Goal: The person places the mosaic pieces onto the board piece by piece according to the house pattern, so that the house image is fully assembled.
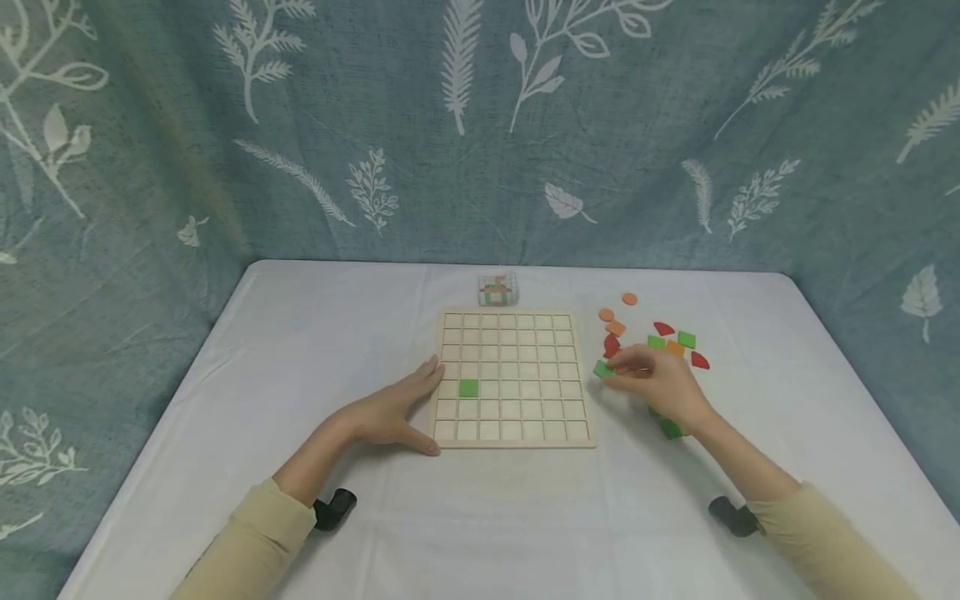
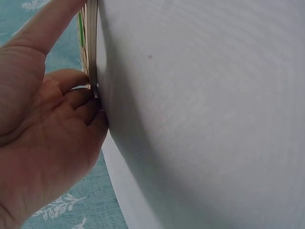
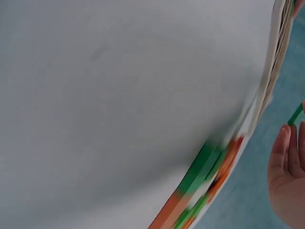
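Observation:
My left hand (image 1: 397, 410) rests at the left side of a wooden grid board (image 1: 517, 444), its fingers and thumb spread along the frame. The left wrist view shows the fingertips of this hand (image 2: 62, 112) right at the board's edge (image 2: 93, 47). One green square tile (image 1: 468, 388) lies in a cell toward the board's lower left. Just beyond the board's right edge, my right hand (image 1: 663, 383) pinches another green square tile (image 1: 603, 369) between thumb and fingers. That tile (image 3: 296, 114) shows edge-on in the right wrist view.
Loose pieces lie right of the board, partly hidden by my right hand: red wedges (image 1: 700, 360), green squares (image 1: 686, 339), orange squares (image 1: 615, 327) and orange discs (image 1: 629, 298). Behind the board stands a small clear box (image 1: 497, 289) with coloured contents. A patterned blue-green cloth (image 1: 465, 192) hangs behind the table.

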The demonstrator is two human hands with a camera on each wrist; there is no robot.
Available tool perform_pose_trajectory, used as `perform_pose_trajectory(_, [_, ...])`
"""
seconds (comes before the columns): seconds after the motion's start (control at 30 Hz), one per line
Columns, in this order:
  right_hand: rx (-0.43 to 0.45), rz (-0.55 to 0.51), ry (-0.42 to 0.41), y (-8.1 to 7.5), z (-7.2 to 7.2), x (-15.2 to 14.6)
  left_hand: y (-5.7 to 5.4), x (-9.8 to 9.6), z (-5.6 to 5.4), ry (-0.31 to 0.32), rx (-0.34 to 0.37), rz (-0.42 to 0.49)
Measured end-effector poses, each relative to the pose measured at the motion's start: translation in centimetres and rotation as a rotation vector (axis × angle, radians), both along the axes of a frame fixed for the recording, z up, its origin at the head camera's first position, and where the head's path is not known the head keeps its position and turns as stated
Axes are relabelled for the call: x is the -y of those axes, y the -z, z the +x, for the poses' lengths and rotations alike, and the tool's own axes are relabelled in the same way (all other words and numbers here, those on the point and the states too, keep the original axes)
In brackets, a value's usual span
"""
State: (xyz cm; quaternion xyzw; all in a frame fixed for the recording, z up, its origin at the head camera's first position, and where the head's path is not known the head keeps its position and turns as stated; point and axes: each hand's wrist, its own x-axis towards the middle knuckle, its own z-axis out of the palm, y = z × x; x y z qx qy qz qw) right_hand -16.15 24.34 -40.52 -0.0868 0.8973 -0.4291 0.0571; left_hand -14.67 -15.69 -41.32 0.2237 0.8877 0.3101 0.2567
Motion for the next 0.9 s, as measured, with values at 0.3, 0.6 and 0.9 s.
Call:
perform_pose_trajectory(0.3, [0.023, -0.056, -0.139, 0.1, 0.2, 6.4, 0.0, 0.0, 0.0, 0.002, -0.002, 0.005])
perform_pose_trajectory(0.6, [0.015, -0.041, -0.287, 0.6, -0.1, 11.1, 0.1, 0.0, -0.1, -0.001, 0.004, 0.001])
perform_pose_trajectory(0.9, [-0.032, 0.076, -0.441, 0.7, -0.2, 14.7, 0.0, 0.2, -0.1, 0.010, 0.005, 0.014])
